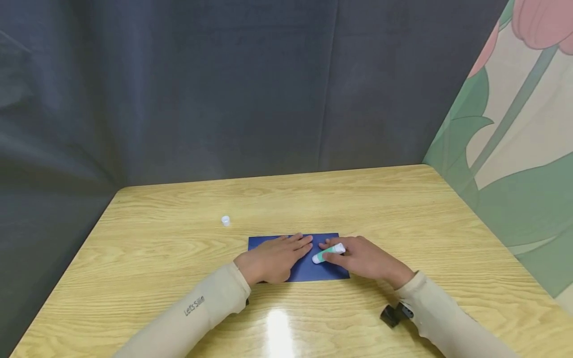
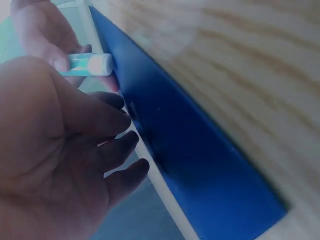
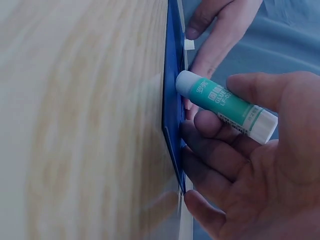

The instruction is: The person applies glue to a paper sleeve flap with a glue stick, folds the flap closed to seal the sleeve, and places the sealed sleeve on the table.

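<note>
A dark blue rectangular sheet (image 1: pixel 313 271), which looks like folded paper or card, lies on the wooden table. My left hand (image 1: pixel 275 256) rests over its left half with fingers extended; in the left wrist view its fingertips (image 2: pixel 142 167) are at the sheet's surface. Between thumb and fingers, my right hand (image 1: pixel 369 258) holds a green and white glue stick (image 3: pixel 225 105). The glue stick's front end is tilted down toward the blue sheet, close over it. My other right fingertips (image 3: pixel 192 165) touch the sheet's right part.
A small white cap (image 1: pixel 226 221) stands on the wooden table (image 1: pixel 170 258) to the left, beyond the blue sheet. A dark curtain (image 1: pixel 233 99) hangs behind the table, and a flower-patterned wall covering (image 1: pixel 528 149) is at the right. Black wrist gear (image 1: pixel 394 315) hangs under the right sleeve.
</note>
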The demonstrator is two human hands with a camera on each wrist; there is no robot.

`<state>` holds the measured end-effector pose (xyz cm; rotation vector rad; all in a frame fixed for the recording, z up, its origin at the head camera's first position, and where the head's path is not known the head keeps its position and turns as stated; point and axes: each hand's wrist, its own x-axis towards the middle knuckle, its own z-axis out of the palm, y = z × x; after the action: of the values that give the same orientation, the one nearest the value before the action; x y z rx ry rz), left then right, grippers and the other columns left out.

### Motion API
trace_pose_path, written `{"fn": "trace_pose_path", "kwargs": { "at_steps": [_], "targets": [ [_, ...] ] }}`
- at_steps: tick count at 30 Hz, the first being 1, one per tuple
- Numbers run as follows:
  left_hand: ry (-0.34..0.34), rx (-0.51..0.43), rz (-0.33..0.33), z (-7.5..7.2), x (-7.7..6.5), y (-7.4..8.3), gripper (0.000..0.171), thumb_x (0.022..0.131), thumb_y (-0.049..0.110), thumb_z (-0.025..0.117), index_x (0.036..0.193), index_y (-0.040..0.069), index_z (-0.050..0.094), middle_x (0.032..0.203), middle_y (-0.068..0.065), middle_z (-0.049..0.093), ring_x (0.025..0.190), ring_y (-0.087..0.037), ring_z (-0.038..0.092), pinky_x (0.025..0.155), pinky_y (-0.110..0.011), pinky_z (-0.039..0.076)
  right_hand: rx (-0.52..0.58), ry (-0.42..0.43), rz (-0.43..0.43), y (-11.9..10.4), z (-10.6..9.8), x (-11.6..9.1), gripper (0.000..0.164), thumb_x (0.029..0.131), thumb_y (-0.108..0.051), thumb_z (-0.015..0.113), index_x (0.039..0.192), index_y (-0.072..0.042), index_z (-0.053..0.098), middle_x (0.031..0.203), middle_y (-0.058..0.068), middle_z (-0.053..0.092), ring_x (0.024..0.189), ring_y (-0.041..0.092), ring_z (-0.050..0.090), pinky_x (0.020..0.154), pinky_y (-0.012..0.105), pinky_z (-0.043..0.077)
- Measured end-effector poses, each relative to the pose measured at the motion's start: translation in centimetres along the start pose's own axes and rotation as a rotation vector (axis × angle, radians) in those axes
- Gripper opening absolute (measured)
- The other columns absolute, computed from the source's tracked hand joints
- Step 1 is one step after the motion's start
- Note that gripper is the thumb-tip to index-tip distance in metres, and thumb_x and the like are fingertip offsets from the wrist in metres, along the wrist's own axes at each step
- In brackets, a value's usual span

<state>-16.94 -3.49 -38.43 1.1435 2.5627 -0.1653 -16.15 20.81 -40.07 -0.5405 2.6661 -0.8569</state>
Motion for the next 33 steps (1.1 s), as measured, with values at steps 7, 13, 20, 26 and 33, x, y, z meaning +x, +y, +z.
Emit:
{"fn": "trace_pose_path", "kwargs": {
  "at_steps": [7,13,20,26,33],
  "targets": [
    [0.02,-0.002,-0.023,0.7,-0.8,-0.7,0.064,0.101,0.012,0.048,0.159,0.02,0.024,0.167,0.008,0.018,0.155,-0.015,0.016,0.123,-0.033,0.027,0.009,0.006,0.01,-0.5,0.7,0.2,0.052,0.098,-0.054,0.054,0.137,-0.021,0.062,0.146,0.007,0.056,0.136,0.032,0.051,0.109,0.054,0.043],
    [0.059,0.01,-0.016,1.5,-2.5,-1.9,0.065,0.098,0.008,0.051,0.158,0.019,0.029,0.166,0.007,0.024,0.154,-0.017,0.023,0.123,-0.038,0.029,0.014,0.016,0.016,-0.7,1.0,0.2,0.048,0.098,-0.054,0.054,0.134,-0.023,0.065,0.143,0.004,0.059,0.136,0.03,0.052,0.108,0.052,0.044],
    [0.09,0.003,-0.024,2.0,-4.7,-3.1,0.067,0.094,0.004,0.055,0.156,0.019,0.034,0.165,0.007,0.027,0.153,-0.019,0.026,0.124,-0.044,0.025,0.053,-0.01,0.011,-0.8,0.7,0.1,0.048,0.097,-0.053,0.055,0.131,-0.022,0.066,0.138,0.002,0.062,0.137,0.029,0.051,0.112,0.053,0.04],
    [0.106,-0.046,-0.055,2.0,-6.3,-4.0,0.071,0.089,-0.004,0.051,0.155,0.02,0.038,0.163,0.008,0.03,0.153,-0.022,0.025,0.125,-0.051,0.017,0.059,-0.003,0.027,-0.8,0.3,0.1,0.044,0.097,-0.054,0.055,0.129,-0.025,0.068,0.138,0.0,0.063,0.138,0.03,0.051,0.112,0.054,0.04],
    [0.11,-0.074,-0.127,2.0,-8.2,-5.9,0.069,0.09,-0.009,0.043,0.152,0.021,0.043,0.158,0.008,0.04,0.153,-0.026,0.027,0.124,-0.057,0.014,0.087,-0.01,0.028,-0.5,0.1,0.0,0.043,0.098,-0.052,0.055,0.127,-0.025,0.069,0.136,-0.004,0.064,0.139,0.029,0.05,0.112,0.052,0.04]
  ]
}}
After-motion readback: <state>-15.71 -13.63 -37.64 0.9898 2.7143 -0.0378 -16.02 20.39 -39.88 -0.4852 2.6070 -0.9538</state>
